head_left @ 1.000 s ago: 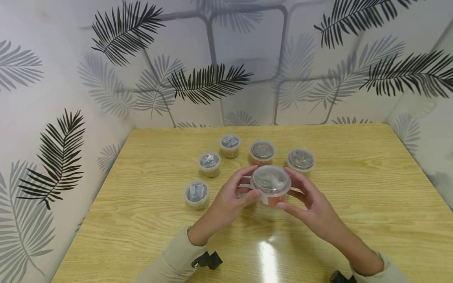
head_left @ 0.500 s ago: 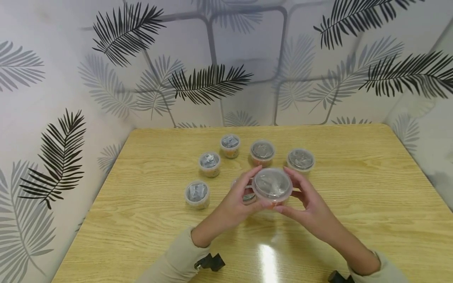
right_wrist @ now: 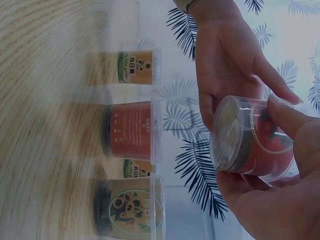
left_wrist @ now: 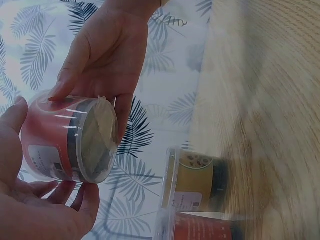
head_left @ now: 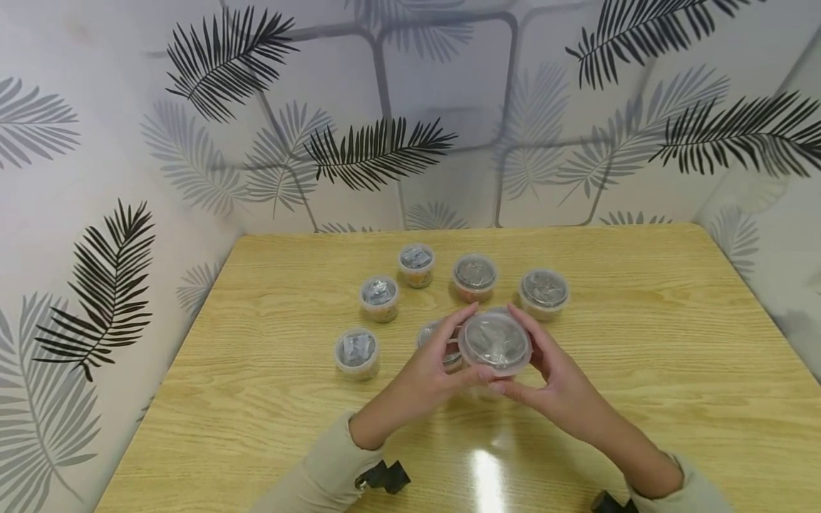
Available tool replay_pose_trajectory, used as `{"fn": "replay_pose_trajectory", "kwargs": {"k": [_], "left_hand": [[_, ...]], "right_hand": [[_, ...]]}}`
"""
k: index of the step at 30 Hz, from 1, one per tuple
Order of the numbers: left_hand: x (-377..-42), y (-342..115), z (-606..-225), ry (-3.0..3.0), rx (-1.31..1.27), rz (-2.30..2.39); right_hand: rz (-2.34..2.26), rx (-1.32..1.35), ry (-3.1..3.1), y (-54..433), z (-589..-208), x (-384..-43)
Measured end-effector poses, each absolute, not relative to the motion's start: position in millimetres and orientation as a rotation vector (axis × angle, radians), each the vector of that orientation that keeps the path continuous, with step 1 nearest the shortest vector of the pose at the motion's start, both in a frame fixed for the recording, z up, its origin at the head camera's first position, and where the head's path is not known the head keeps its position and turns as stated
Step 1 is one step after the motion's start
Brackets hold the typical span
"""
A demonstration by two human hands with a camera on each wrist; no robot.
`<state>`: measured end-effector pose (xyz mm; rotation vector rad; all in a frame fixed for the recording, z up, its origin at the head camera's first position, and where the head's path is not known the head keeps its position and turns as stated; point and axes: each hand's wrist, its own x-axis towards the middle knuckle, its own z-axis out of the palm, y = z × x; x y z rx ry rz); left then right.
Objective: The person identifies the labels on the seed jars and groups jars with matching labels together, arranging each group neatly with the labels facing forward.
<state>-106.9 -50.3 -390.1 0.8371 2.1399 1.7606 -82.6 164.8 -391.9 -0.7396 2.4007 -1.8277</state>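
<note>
Wooden table [head_left: 667, 399], six tubs [head_left: 474, 278], seventh [head_left: 495, 340] between left grip [head_left: 426, 370] and right grip [head_left: 564, 388]

wood-grain table [head_left: 648, 370] | three small lidded tubs [head_left: 379, 298] | two larger tubs [head_left: 544, 293] | one tub [head_left: 428, 333] partly hidden

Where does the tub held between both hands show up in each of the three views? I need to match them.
Head: held tub, right of and below centre, between left hand and right hand.
Left wrist: held tub, left of centre.
Right wrist: held tub, right of centre.
Shared landmark: the leaf-patterned wall, behind it in both wrist views.
</note>
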Motion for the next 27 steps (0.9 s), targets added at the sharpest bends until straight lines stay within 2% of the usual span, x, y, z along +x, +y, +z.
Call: {"fn": "replay_pose_trajectory", "kwargs": {"k": [5, 15, 27], "left_hand": [[-110.7, -52.4, -390.3, 2.102, 0.827, 1.860], [-102.8, -53.1, -367.6, 2.068, 0.816, 1.955], [-110.1, -44.3, -399.4, 2.099, 0.820, 1.923]], "right_hand": [[-1.877, -0.741, 2.391, 169.2, -390.1, -83.9], [-1.949, -0.739, 2.349, 172.3, -391.1, -85.8], [-1.927, -0.688, 2.393, 168.4, -396.4, -86.5]]}}
